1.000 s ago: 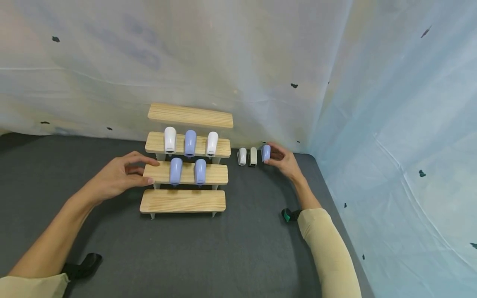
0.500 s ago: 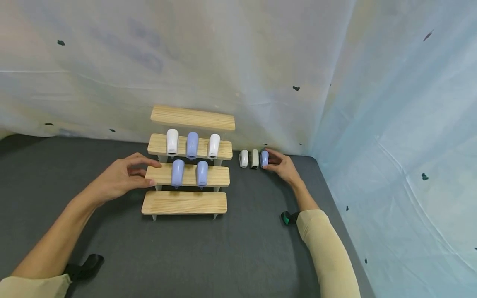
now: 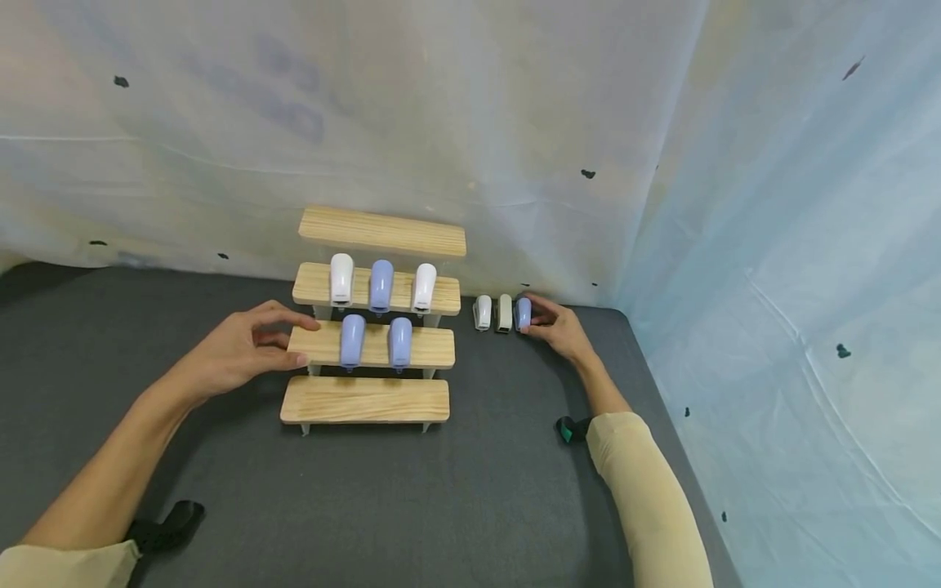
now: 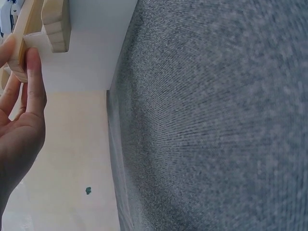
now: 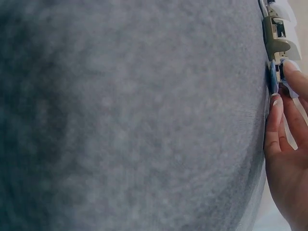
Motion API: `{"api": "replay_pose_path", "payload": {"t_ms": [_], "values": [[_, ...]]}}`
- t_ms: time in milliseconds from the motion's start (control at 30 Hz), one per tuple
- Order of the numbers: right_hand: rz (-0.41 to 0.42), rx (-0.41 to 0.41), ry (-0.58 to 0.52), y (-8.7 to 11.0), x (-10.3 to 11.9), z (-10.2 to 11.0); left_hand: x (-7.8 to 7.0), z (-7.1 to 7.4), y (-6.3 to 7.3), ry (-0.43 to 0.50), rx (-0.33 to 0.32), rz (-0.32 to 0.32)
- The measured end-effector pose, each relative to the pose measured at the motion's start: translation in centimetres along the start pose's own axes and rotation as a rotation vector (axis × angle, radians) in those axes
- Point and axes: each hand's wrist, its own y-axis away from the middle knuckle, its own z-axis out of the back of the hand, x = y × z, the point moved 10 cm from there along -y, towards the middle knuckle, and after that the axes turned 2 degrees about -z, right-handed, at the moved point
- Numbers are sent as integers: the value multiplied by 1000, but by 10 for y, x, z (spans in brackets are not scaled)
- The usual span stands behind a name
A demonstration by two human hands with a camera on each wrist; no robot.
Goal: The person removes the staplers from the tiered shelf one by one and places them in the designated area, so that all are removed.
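My left hand (image 3: 231, 351) pinches the left end of a shelf board on a stepped wooden rack (image 3: 365, 400); in the left wrist view, the thumb and fingers (image 4: 34, 72) lie on both faces of the board. At the far right of the rack, my right hand (image 3: 560, 331) holds a small blue stapler (image 3: 523, 314) between thumb and fingers, at the dark cloth surface. Beside that stapler stand a cream stapler (image 3: 503, 314) and a white stapler (image 3: 482, 313), forming a row. The right wrist view shows the thumb against the blue stapler's side (image 5: 279, 74).
The third board up carries a white stapler (image 3: 341, 279), a blue stapler (image 3: 381, 286) and another white stapler (image 3: 423, 287). Two blue staplers (image 3: 352, 340) stand on the board below. A pale sheet (image 3: 470, 122) hangs behind and along the right side.
My right hand has brought the blue stapler slightly left and nearer, into line close beside the cream one. The left hand keeps its grip on the rack; the head view has shifted slightly.
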Motion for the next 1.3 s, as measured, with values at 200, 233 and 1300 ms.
{"api": "replay_pose_path", "payload": {"t_ms": [200,233,1300], "values": [[-20,10,-2,1,-4,-2,2,-1,2,5,3,18],[-18,12,-8,1,-4,-2,1,0,2,1,0,19],[6,-59,-11,3,22,12,1,3,0,-23,-9,11]]}}
